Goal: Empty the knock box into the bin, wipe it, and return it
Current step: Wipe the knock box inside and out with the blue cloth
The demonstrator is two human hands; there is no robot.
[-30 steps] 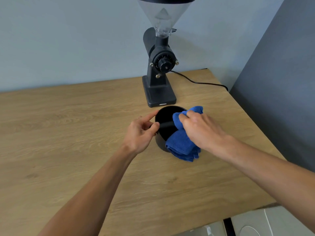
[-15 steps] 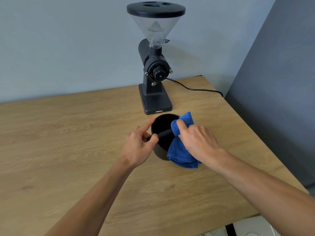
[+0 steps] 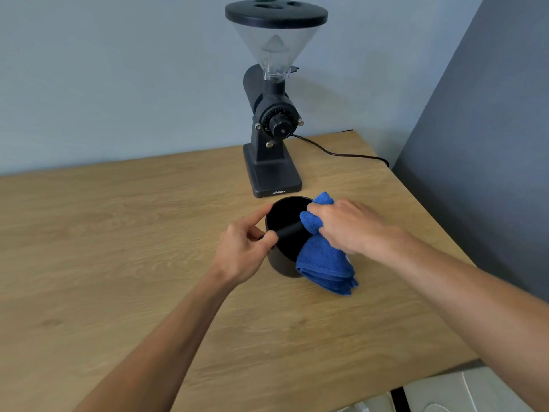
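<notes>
A round black knock box (image 3: 284, 215) with a bar across its mouth stands upright on the wooden table (image 3: 118, 233), just in front of the grinder. My left hand (image 3: 242, 249) pinches the box's left rim and the end of the bar. My right hand (image 3: 346, 226) holds a folded blue cloth (image 3: 325, 263); it presses the cloth's upper part against the right end of the bar and the inner rim. The rest of the cloth hangs down the outside of the box onto the table. The box's right wall is hidden behind the cloth.
A black coffee grinder (image 3: 273, 120) with a clear hopper stands behind the box, its cable (image 3: 341, 153) running right to the table's back corner. A dark grey wall (image 3: 490, 144) borders the table's right edge. A white object (image 3: 463, 391) lies below the front right corner.
The view has tilted up, showing the grinder's whole hopper. My right hand has shifted the cloth slightly along the rim and bar. The left hand keeps its hold on the box.
</notes>
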